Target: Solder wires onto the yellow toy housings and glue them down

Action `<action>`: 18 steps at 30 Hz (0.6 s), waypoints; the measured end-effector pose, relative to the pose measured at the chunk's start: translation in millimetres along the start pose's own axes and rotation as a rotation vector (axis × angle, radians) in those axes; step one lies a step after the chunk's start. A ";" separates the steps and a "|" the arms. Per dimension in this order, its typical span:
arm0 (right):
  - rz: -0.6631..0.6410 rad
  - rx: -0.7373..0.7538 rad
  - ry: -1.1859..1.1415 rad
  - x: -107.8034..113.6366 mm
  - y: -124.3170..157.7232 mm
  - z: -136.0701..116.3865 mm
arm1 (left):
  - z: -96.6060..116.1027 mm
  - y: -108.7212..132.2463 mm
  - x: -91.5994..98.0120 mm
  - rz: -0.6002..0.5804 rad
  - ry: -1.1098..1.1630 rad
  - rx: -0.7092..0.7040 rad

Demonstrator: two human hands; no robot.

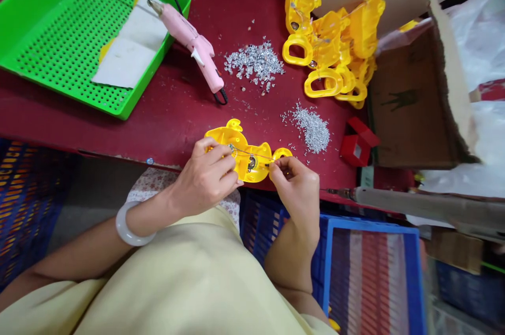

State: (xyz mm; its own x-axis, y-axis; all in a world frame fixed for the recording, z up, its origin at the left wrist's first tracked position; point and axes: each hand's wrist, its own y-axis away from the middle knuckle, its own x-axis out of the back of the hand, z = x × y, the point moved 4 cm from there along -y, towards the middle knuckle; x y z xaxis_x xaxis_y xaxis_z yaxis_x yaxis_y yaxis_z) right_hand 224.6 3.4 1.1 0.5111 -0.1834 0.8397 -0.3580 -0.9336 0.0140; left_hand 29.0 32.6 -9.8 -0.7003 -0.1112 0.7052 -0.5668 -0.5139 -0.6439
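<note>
A yellow plastic toy shell (258,168) lies open side up at the table's near edge, with a round metal part in its hollow and a ring handle at its right end. My left hand (213,172), a white bangle on its wrist, is closed on the shell's left part and hides some of it. A small green part (232,148) shows by its fingertips. From there a thin wire (252,154) runs across the shell to my right hand (298,182). Its thumb and finger are pinched on the wire near the ring handle.
A pink electric screwdriver (193,46) leans on a green perforated tray (132,106) holding a white sheet. Beyond the shell lie a pile of shiny small parts (256,64), a pile of screws (313,127), stacked yellow shells (335,46), a red box (355,148) and a cardboard box (414,98).
</note>
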 end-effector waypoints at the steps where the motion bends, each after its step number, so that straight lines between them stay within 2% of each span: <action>1: 0.013 0.001 0.019 -0.6 0.0 -0.6 | 0.0 0.4 -0.4 0.000 0.001 0.001; 9: 0.109 0.068 0.163 -8.7 1.0 1.2 | -0.4 5.0 -4.4 -0.006 0.028 0.018; 14: 0.064 0.092 0.138 -10.1 -2.4 2.1 | 1.4 3.9 -4.3 0.039 0.021 0.021; 18: 0.047 0.108 0.037 -2.9 0.5 0.7 | 1.5 3.6 -4.3 0.043 0.025 0.029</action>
State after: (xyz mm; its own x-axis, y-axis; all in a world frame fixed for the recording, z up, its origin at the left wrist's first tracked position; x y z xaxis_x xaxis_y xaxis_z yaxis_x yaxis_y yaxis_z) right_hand 223.4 3.3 -1.8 0.4659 -0.2179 0.8576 -0.2937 -0.9523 -0.0825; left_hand 30.6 29.9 -14.7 -0.7343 -0.1125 0.6695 -0.5239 -0.5333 -0.6642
